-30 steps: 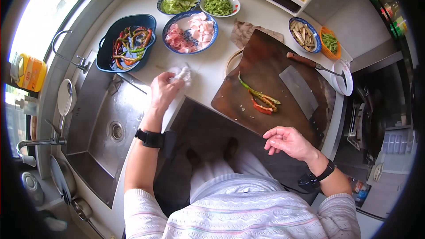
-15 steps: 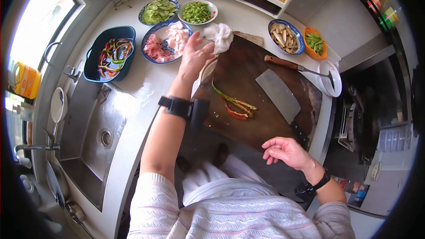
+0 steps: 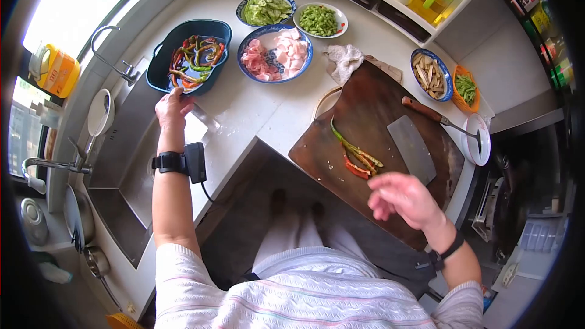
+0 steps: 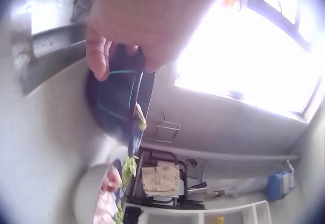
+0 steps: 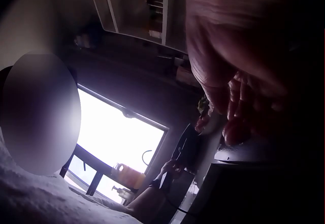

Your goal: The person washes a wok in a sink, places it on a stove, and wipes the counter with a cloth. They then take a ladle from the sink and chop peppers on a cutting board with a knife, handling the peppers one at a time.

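At the near edge of the blue basin [image 3: 162, 61], my left hand [image 3: 172, 109] pinches the rim. The left wrist view has the thumb and fingers of the left hand [image 4: 137, 21] on either side of the basin's [image 4: 112, 98] rim. Red and green peppers [image 3: 196, 60] lie inside the basin. Over the front part of the brown cutting board [image 3: 365, 94], my right hand [image 3: 405, 200] hovers with loosely bent fingers, holding nothing. Several peppers [image 3: 359, 153] and a cleaver [image 3: 411, 145] lie on the board. In the right wrist view the right hand [image 5: 238, 56] is dark.
A plate of sliced meat [image 3: 262, 64], greens [image 3: 266, 8], chopped green pieces [image 3: 318, 20] and a white cloth [image 3: 345, 62] stand behind. The sink [image 3: 122, 164] is at left. A bowl of pale strips [image 3: 430, 77] and a wooden-handled spatula [image 3: 420, 108] are at right.
The left hand moved the white cloth from the counter to the board's back corner, let it go, then swung left to the basin's rim. The right hand rose slightly over the board's front edge.
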The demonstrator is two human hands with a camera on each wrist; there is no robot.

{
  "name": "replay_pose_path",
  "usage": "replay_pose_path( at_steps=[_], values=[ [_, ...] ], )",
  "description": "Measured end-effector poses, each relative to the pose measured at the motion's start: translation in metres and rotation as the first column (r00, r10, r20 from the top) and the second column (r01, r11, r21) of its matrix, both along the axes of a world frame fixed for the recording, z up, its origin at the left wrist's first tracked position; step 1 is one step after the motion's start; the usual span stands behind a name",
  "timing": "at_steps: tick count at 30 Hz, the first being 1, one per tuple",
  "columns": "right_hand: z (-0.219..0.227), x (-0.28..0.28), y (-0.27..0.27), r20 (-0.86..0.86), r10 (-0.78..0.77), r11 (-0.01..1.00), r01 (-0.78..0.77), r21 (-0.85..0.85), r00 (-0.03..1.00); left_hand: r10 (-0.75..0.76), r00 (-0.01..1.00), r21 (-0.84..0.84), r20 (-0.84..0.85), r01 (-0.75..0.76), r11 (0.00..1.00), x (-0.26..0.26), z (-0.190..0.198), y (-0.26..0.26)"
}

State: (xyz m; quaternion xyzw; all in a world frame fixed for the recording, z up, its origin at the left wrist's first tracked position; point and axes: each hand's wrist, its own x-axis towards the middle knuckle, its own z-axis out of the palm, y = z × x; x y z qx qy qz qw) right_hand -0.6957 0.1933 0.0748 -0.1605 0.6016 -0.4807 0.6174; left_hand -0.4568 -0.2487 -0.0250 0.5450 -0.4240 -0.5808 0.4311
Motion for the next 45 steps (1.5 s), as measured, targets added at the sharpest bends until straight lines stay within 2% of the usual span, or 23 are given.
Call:
replay_pose_path(
  at_steps=[3, 4, 6, 8, 12, 14, 15, 18, 21, 24, 26, 28, 31, 32, 34, 36, 39, 42, 45],
  values=[
    [0.000, 0.001, -0.089, -0.001, -0.012, 0.995, 0.012, -0.104, 1.000, -0.059, 0.995, 0.034, -0.075, 0.061, 0.998, 0.018, -0.003, 0.002],
    [-0.013, 0.000, -0.118, -0.012, -0.038, 0.992, 0.037, -0.117, 0.999, -0.089, 0.990, 0.043, -0.105, 0.094, 0.995, 0.027, -0.005, 0.005],
    [-0.047, -0.010, -0.170, 0.070, -0.154, 0.978, 0.162, -0.132, 0.986, -0.108, 0.990, 0.036, -0.085, 0.112, 0.993, 0.040, 0.004, 0.021],
    [-0.077, -0.018, -0.213, 0.047, -0.238, 0.964, 0.242, -0.114, 0.970, -0.126, 0.990, 0.082, -0.070, 0.132, 0.988, 0.057, 0.006, 0.028],
    [-0.093, -0.025, -0.263, 0.033, -0.241, 0.965, 0.243, -0.094, 0.970, -0.176, 0.982, 0.109, -0.064, 0.183, 0.977, 0.081, 0.010, 0.045],
    [-0.098, -0.026, -0.274, 0.148, -0.270, 0.952, 0.287, -0.107, 0.952, -0.193, 0.979, 0.134, -0.063, 0.200, 0.971, 0.088, 0.012, 0.054],
    [-0.102, -0.025, -0.278, 0.148, -0.300, 0.943, 0.317, -0.106, 0.942, -0.212, 0.974, 0.129, -0.075, 0.221, 0.967, 0.094, 0.010, 0.057],
    [-0.119, -0.029, -0.286, 0.119, -0.304, 0.932, 0.321, -0.170, 0.945, -0.267, 0.959, 0.135, -0.093, 0.278, 0.951, 0.100, 0.011, 0.063],
    [-0.118, -0.022, -0.290, 0.060, -0.413, 0.897, 0.417, -0.145, 0.909, -0.297, 0.945, 0.126, -0.139, 0.315, 0.941, 0.105, 0.006, 0.064],
    [-0.097, -0.019, -0.275, 0.005, -0.457, 0.884, 0.454, -0.109, 0.890, -0.281, 0.943, 0.134, -0.179, 0.306, 0.942, 0.108, 0.007, 0.064],
    [-0.088, -0.025, -0.256, 0.077, -0.448, 0.875, 0.454, -0.168, 0.891, -0.312, 0.928, 0.099, -0.205, 0.337, 0.936, 0.108, 0.007, 0.062],
    [-0.069, -0.040, -0.235, 0.077, -0.445, 0.864, 0.450, -0.224, 0.892, -0.313, 0.930, 0.107, -0.192, 0.337, 0.935, 0.096, 0.010, 0.066],
    [-0.059, -0.081, -0.210, 0.033, -0.526, 0.824, 0.518, -0.230, 0.850, -0.378, 0.913, 0.114, -0.154, 0.397, 0.911, 0.095, 0.008, 0.063],
    [-0.056, -0.095, -0.204, 0.036, -0.568, 0.794, 0.559, -0.238, 0.822, -0.359, 0.919, 0.100, -0.165, 0.377, 0.921, 0.093, 0.001, 0.063],
    [-0.061, -0.137, -0.189, 0.060, -0.575, 0.794, 0.574, -0.198, 0.816, -0.325, 0.931, 0.143, -0.168, 0.350, 0.926, 0.072, 0.016, 0.073],
    [-0.062, -0.164, -0.180, -0.045, -0.646, 0.756, 0.631, -0.173, 0.762, -0.346, 0.914, 0.134, -0.210, 0.377, 0.916, 0.068, 0.003, 0.072],
    [-0.087, -0.214, -0.171, -0.053, -0.681, 0.724, 0.661, -0.194, 0.730, -0.348, 0.908, 0.141, -0.232, 0.385, 0.912, 0.050, 0.002, 0.077],
    [-0.095, -0.232, -0.175, -0.047, -0.707, 0.703, 0.695, -0.151, 0.706, -0.379, 0.896, 0.146, -0.230, 0.417, 0.897, 0.033, 0.004, 0.081],
    [-0.107, -0.247, -0.178, 0.011, -0.691, 0.719, 0.688, -0.095, 0.723, -0.412, 0.883, 0.150, -0.224, 0.449, 0.881, 0.017, 0.009, 0.088]
  ],
)
